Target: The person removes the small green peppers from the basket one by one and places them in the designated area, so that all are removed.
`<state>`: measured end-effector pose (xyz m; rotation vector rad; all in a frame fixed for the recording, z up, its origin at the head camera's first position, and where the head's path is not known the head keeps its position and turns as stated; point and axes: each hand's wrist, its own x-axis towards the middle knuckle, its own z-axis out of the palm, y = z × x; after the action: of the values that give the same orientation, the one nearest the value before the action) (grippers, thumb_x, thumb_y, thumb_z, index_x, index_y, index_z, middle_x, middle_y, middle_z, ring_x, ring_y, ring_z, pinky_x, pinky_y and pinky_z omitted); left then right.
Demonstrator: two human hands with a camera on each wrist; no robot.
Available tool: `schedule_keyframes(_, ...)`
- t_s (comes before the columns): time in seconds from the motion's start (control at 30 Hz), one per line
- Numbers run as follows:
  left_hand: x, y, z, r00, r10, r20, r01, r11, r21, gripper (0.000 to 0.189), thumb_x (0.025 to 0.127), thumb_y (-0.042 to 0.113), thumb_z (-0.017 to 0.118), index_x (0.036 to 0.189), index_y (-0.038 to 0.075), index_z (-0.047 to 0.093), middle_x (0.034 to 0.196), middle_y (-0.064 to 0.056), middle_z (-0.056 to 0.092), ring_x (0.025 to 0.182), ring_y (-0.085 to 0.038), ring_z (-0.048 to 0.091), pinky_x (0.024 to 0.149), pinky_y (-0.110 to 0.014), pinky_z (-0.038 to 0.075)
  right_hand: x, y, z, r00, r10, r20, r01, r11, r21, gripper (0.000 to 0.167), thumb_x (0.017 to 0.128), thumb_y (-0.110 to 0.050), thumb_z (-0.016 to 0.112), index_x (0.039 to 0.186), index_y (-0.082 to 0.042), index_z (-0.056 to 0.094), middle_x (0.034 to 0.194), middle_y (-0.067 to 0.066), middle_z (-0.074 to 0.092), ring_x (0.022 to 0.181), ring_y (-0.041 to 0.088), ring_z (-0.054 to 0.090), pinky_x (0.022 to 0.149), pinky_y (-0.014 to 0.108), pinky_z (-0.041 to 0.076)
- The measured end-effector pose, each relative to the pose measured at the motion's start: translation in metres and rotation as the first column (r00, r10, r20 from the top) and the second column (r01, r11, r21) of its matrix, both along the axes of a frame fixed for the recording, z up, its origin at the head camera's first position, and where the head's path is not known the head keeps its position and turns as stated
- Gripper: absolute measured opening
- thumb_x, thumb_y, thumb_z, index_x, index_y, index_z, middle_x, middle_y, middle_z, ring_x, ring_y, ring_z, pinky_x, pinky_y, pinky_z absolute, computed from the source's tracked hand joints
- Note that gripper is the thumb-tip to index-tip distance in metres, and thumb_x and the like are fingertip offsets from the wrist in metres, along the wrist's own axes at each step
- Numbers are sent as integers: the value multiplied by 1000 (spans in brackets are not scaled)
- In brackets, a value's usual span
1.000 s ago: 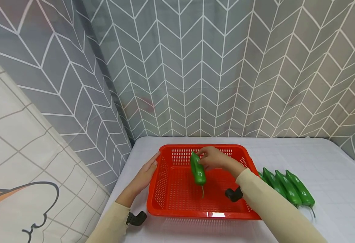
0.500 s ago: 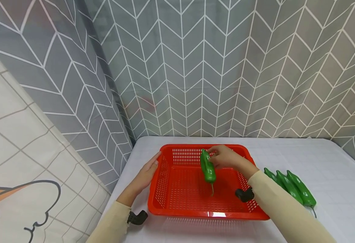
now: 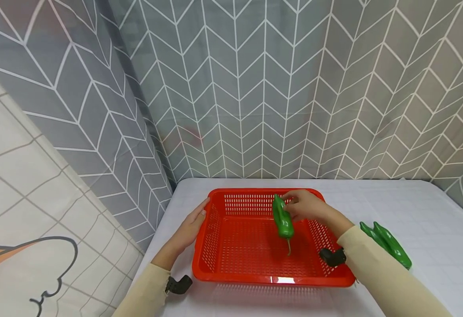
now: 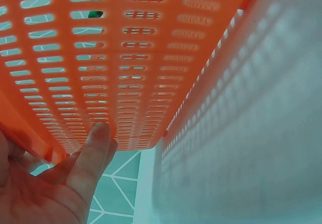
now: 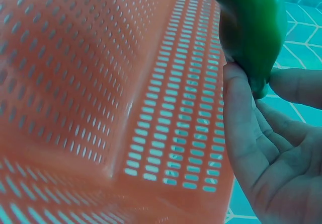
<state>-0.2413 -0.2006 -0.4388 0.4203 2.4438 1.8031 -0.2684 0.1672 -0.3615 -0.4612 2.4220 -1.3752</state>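
My right hand (image 3: pixel 300 206) pinches a long green pepper (image 3: pixel 283 222) between thumb and fingers, over the right half of a red plastic basket (image 3: pixel 273 279). The pepper hangs tilted, its thin stem pointing toward me. Seen from the right wrist, the fingertips hold the narrow end of the green pepper (image 5: pixel 254 27) above the slotted basket floor. At the basket's left side lies my left hand (image 3: pixel 188 229), fingers extended along the rim. The left wrist view shows a fingertip of this left hand (image 4: pixel 75 178) against the perforated outer basket wall (image 4: pixel 113 63).
Two more green peppers (image 3: pixel 391 244) lie on the white table cloth (image 3: pixel 433 220) right of the basket, partly hidden by my right sleeve (image 3: pixel 386 273). A patterned grey curtain (image 3: pixel 247 88) hangs behind the table.
My right hand has moved to the right over the basket with the green pepper in it. The right sleeve now covers more of the peppers on the table. My left hand stays put.
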Motion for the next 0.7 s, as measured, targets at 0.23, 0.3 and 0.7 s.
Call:
schedule_keyframes(0.23, 0, 0, 0, 1000, -4, -2, 4, 1000, 2, 52, 112, 21, 38, 162, 12, 27, 162, -14, 34, 139, -34, 44, 113, -50, 36, 3, 9, 6, 1000, -11, -9, 11, 1000, -4, 43, 96, -2, 59, 133, 17, 51, 96, 19, 66, 75, 23, 71, 72, 46, 63)
schedule_keyframes(0.3, 0, 0, 0, 1000, -5, -5, 5, 1000, 1, 52, 112, 21, 38, 162, 11, 27, 162, -14, 33, 140, -34, 43, 114, -50, 35, 3, 12, 6, 1000, -9, -10, 9, 1000, -1, 42, 96, -3, 58, 133, 17, 52, 96, 18, 66, 76, 22, 70, 72, 46, 63)
schedule_keyframes(0.7, -2, 1, -1, 1000, 5, -21, -6, 1000, -16, 51, 112, 18, 37, 161, 9, 28, 163, -14, 31, 145, -34, 35, 119, -53, 27, 8, 32, 23, 1000, -19, -24, 19, 1000, 15, 46, 99, -5, 56, 139, 17, 46, 102, 20, 67, 81, 25, 71, 76, 46, 62)
